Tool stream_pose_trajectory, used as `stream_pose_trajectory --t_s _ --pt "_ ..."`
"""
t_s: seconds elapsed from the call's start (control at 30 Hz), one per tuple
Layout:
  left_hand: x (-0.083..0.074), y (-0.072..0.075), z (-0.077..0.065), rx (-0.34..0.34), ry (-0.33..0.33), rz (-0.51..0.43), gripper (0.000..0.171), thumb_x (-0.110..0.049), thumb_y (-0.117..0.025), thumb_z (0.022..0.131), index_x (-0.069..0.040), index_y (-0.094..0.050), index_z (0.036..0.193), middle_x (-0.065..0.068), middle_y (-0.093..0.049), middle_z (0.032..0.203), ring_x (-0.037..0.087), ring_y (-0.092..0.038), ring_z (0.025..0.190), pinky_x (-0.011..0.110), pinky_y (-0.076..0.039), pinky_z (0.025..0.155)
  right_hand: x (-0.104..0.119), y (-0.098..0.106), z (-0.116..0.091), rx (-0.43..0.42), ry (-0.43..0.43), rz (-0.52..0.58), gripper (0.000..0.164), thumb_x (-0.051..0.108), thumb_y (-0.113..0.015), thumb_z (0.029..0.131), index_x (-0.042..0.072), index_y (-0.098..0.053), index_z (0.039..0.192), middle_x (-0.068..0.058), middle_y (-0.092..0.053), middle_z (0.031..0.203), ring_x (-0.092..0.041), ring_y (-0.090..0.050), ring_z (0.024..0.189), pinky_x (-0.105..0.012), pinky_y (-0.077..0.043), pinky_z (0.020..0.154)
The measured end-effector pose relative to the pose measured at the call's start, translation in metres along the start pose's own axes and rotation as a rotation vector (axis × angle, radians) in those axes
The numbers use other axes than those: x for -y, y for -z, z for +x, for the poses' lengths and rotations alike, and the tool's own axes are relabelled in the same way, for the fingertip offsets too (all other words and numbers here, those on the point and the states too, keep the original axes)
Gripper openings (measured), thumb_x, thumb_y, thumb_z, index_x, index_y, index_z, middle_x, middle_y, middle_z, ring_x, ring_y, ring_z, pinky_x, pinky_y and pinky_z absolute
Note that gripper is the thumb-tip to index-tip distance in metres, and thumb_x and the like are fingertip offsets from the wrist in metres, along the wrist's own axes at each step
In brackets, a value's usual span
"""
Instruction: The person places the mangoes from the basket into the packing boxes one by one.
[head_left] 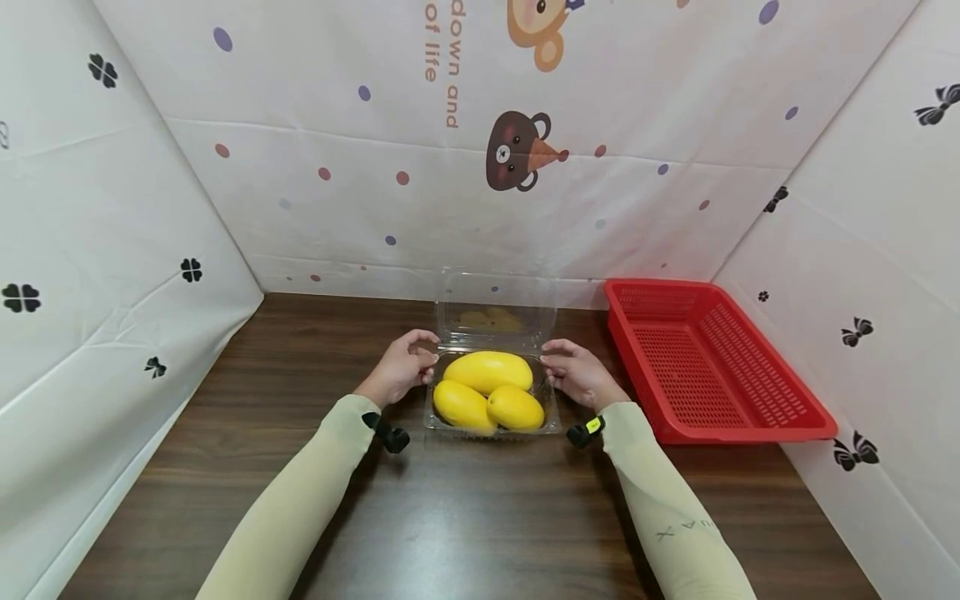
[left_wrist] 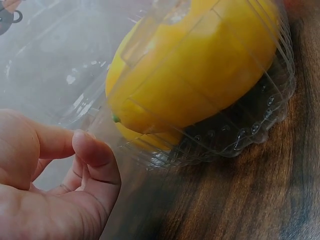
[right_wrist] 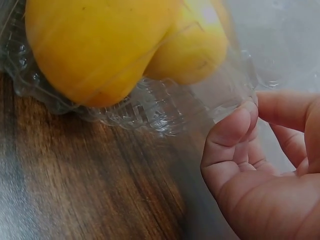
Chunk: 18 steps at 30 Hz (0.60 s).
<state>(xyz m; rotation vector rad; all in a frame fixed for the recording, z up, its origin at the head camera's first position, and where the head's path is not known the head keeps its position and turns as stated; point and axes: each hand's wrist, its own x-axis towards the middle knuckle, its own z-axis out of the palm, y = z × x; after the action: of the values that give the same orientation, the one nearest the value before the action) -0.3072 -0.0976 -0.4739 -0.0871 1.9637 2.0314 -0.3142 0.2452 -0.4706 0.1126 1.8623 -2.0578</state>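
A clear plastic clamshell box (head_left: 551, 414) stands on the table with its transparent lid (head_left: 495, 292) raised at the back. Three smooth yellow mangoes (head_left: 487, 372) lie inside, one behind and two in front. At the box's back left corner, my left hand (head_left: 405, 367) pinches the plastic edge between thumb and index finger. My right hand (head_left: 579, 373) does the same at the back right corner. In the left wrist view a mango (left_wrist: 200, 65) with a small green tip shows through the clear wall; two mangoes (right_wrist: 100, 45) show in the right wrist view.
To the right is a red perforated plastic basket (head_left: 731, 435). The dark wood-grain table (head_left: 480, 517) meets a patterned white cloth (head_left: 315, 217) at the back, with similar cloth along both sides.
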Motion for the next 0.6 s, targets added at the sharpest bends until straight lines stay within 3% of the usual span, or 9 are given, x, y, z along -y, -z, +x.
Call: stream_pose_trajectory --t_s 0.6 --pt "0.0002 0.0014 0.0000 0.012 -0.017 0.022 0.030 -0.003 -0.059 0.102 -0.013 -0.053 0.130 0.008 -0.054 0.094 0.020 -0.053 0.070 0.024 -0.052 0.060 0.0018 -0.0001 0.0015 -0.010 0.023 -0.050 0.015 0.007 -0.064 0.100 0.012 -0.058 0.113 0.001 -0.062 0.086 -0.016 -0.059 0.074 -0.024 -0.056 0.070"
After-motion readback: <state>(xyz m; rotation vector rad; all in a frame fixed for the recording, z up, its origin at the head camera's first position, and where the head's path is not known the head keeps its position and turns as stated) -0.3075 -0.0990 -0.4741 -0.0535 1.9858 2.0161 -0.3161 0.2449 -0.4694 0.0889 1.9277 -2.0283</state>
